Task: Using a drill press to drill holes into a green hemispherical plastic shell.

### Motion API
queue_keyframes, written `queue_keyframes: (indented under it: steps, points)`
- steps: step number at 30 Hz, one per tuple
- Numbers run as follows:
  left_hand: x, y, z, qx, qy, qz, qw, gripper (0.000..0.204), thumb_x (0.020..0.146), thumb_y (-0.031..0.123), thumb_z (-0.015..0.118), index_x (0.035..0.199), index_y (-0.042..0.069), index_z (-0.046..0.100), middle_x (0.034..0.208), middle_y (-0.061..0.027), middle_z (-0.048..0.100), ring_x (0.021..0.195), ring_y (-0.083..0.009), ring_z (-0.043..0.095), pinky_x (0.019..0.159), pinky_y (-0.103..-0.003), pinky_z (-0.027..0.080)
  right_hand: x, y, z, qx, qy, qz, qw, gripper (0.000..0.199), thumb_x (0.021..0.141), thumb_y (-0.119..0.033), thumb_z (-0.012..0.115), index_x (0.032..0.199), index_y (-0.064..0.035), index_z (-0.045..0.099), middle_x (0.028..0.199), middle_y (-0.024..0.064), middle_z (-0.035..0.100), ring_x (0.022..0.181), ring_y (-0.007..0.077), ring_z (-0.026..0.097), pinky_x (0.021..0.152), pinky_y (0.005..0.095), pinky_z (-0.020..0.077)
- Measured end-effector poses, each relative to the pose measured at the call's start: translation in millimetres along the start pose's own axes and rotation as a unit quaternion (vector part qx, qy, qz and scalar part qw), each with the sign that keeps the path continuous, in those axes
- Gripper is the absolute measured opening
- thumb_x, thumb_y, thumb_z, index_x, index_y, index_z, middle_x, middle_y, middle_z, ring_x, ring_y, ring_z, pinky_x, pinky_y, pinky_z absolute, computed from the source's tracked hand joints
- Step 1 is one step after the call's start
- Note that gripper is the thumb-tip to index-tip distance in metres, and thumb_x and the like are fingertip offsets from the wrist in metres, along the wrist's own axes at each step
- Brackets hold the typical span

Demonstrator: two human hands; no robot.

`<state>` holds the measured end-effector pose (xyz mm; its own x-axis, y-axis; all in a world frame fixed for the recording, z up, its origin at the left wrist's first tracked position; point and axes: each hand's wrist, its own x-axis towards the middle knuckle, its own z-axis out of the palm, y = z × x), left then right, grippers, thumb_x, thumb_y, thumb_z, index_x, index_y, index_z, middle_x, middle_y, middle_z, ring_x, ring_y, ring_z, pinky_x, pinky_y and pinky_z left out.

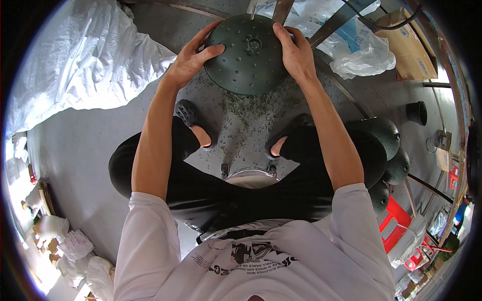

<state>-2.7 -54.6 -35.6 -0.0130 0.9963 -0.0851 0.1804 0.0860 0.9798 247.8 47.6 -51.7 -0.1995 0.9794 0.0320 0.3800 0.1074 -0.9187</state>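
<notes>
Left hand (188, 59) on the left edge of a dark green dome (246, 65), thumb laid over its dotted face; right hand (297, 54) grips the opposite edge. Greenish bits (251, 106) scattered across grey floor (85, 150) below. White sheeting (85, 65) at left; clear plastic bag (364, 59) and cardboard box (404, 50) upper right; similar dark domes (396, 168) beside the right knee (370, 158).

Dome (241, 70) between both hands (187, 64), sheeting (80, 60) left, carton (412, 52) right.
</notes>
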Motion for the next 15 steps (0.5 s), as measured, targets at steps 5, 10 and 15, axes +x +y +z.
queue_keyframes:
  steps: [5, 10, 15]
  points:
    - [-0.1, -1.0, 0.2, -0.001, -0.001, 0.0, 1.0, 0.091, 0.085, 0.047, 0.073, 0.16, 0.015, 0.034, 0.148, -0.0116, 0.049, 0.131, -0.0247, 0.049, 0.108, -0.04, 0.041, -0.4, -2.9, -1.9, -0.007, -0.008, 0.008, 1.0, 0.094, 0.086, -0.075, 0.058, 0.131, 0.0072, 0.059, 0.121, 0.0307, 0.067, 0.117, 0.0419, 0.064, 0.101, 0.0438, 0.0473]
    - [1.5, 0.3, 5.7, -0.051, 0.013, 0.007, 0.999, 0.087, 0.084, 0.046, 0.077, 0.155, 0.011, 0.043, 0.144, -0.016, 0.054, 0.134, -0.028, 0.049, 0.114, -0.038, 0.036, 1.9, 5.1, -1.7, -0.004, 0.0, 0.001, 1.0, 0.096, 0.086, -0.077, 0.058, 0.132, 0.0077, 0.059, 0.12, 0.031, 0.067, 0.117, 0.0418, 0.064, 0.101, 0.0433, 0.0475]
    - [0.1, -0.9, 0.1, -0.013, 0.009, 0.003, 1.0, 0.087, 0.085, 0.046, 0.074, 0.158, 0.012, 0.039, 0.146, -0.0137, 0.052, 0.133, -0.0264, 0.049, 0.112, -0.04, 0.038, -0.5, -0.8, -1.8, 0.001, -0.004, 0.005, 1.0, 0.096, 0.085, -0.077, 0.058, 0.132, 0.0076, 0.059, 0.118, 0.0299, 0.068, 0.115, 0.0406, 0.066, 0.101, 0.0427, 0.0475]
